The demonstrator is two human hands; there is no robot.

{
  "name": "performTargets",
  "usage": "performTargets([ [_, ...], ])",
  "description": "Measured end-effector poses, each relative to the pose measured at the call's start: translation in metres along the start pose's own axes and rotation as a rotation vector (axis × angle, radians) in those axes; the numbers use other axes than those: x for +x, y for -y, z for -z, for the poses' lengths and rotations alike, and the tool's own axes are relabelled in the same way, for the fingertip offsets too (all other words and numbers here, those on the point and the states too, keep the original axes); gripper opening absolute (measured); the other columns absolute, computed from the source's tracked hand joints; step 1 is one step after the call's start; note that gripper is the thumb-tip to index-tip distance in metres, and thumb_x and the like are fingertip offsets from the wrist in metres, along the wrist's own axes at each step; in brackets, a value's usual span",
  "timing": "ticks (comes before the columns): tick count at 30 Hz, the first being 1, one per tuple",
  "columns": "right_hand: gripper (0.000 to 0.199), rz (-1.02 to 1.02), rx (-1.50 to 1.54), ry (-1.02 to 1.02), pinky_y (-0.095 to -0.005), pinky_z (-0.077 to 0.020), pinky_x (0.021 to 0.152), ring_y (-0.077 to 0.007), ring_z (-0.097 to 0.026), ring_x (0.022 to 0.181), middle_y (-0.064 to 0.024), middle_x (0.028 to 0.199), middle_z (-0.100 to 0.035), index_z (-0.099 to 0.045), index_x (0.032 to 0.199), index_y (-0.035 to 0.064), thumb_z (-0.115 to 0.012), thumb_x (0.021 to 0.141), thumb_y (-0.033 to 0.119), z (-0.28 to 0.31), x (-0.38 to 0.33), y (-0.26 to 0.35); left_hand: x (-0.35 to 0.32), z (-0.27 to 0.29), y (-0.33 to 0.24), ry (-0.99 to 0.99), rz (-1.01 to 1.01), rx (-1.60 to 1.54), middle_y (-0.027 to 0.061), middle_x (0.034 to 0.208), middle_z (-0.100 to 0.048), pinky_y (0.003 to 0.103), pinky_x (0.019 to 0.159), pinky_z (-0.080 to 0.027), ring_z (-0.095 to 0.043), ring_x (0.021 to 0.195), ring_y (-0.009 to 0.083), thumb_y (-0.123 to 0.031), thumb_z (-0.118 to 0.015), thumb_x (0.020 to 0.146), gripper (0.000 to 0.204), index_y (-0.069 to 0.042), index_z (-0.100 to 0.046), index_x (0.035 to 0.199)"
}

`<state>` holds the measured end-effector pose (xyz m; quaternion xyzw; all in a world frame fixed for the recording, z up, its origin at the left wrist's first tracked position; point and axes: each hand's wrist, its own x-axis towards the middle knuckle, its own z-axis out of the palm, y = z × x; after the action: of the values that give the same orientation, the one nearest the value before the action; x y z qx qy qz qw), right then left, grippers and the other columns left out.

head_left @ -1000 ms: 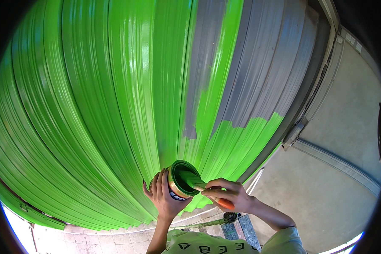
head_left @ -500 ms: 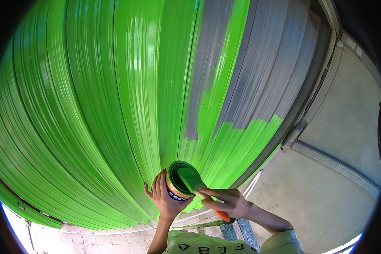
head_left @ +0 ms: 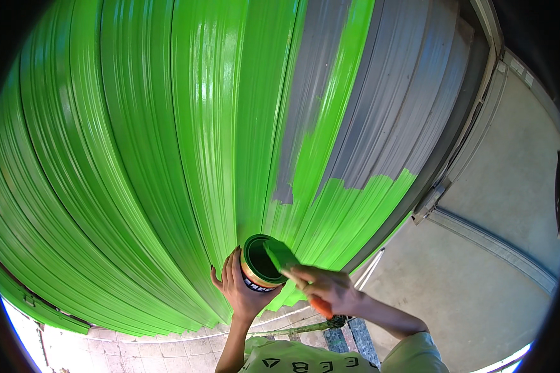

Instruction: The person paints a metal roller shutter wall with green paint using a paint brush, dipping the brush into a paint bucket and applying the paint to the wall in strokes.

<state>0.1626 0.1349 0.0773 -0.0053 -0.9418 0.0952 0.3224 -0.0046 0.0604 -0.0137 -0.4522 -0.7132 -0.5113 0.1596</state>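
We've L hand curled round can, prob. heavy, best held low, & R hand closed on lightish brush.

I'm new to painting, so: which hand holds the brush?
The right hand: it grips the brush with the orange handle, while the left hand holds the paint can.

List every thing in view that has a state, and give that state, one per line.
Paint can: open, green inside, held up.
Paintbrush: bristles coated green, over the can's mouth.
Left hand: closed around the can's side.
Right hand: closed on the brush handle.
Ridged surface: mostly glossy green, with bare grey areas at the upper right.
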Motion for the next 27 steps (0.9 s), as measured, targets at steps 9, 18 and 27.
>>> performTargets([
  [9,0.036,0.400,-0.638,-0.162,-0.0273,-0.0542,0.054,-0.0244,-0.064,0.085,-0.0153,0.102,-0.057,-0.040,0.086,0.0097,-0.068,0.067,0.020,0.002,0.064,-0.082,-0.008,0.008,0.014,0.031,0.035,0.006,0.0110,0.120,-0.053,0.053,0.101,-0.018,-0.050,0.112,0.0273,-0.054,-0.081,0.043,0.103,-0.003,-0.044,0.124],
  [18,0.034,0.475,-0.852,-0.274,-0.0280,-0.0549,0.054,-0.0250,-0.063,0.080,-0.0150,0.099,-0.056,-0.043,0.100,0.0198,-0.063,0.072,0.022,0.071,0.141,-0.084,-0.016,0.010,0.014,0.062,0.046,0.016,0.0118,0.119,-0.053,0.053,0.101,-0.018,-0.050,0.111,0.0275,-0.055,-0.082,0.043,0.104,-0.003,-0.043,0.125],
  [27,0.028,0.445,-0.770,-0.032,-0.0258,-0.0522,0.047,-0.0226,-0.063,0.074,-0.0171,0.098,-0.054,-0.040,0.098,0.0192,-0.057,0.080,0.031,-0.046,0.044,-0.127,-0.017,0.022,0.015,0.126,0.088,0.050,0.0116,0.123,-0.051,0.051,0.105,-0.017,-0.048,0.115,0.0267,-0.047,-0.084,0.042,0.109,-0.004,-0.037,0.130],
])
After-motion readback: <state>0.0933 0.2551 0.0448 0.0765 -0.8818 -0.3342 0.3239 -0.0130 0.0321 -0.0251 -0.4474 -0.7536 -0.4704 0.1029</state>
